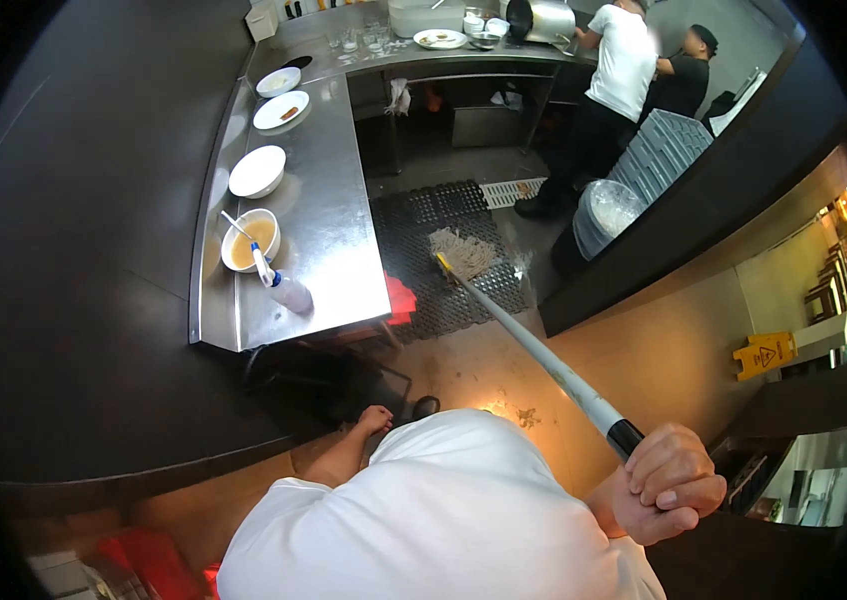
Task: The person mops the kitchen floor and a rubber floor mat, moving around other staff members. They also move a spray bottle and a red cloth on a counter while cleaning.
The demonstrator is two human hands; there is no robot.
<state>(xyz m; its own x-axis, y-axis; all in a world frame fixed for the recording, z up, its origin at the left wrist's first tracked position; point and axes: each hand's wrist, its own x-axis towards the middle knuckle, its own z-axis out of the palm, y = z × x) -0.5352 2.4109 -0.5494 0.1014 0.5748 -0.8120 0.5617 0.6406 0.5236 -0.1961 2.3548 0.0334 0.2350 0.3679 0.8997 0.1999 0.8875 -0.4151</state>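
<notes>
My right hand (668, 485) is wrapped round the black grip at the top end of a mop (565, 377). Its pale grey pole slants away from me to a yellow clamp. The stringy mop head (468, 254) lies spread on a black perforated rubber mat (433, 300). Low at my left side, my left hand (375, 420) hangs with its fingers curled in, and I see nothing in it. It is near the dark space under the steel counter (328, 200), apart from the mop.
Bowls, plates and a spray bottle (290, 292) stand on the left counter. Two people work at the back right, near a lined bin (611, 212) and stacked grey racks (663, 150). A dark partition (683, 230) borders the right side. A yellow floor sign (765, 354) stands beyond.
</notes>
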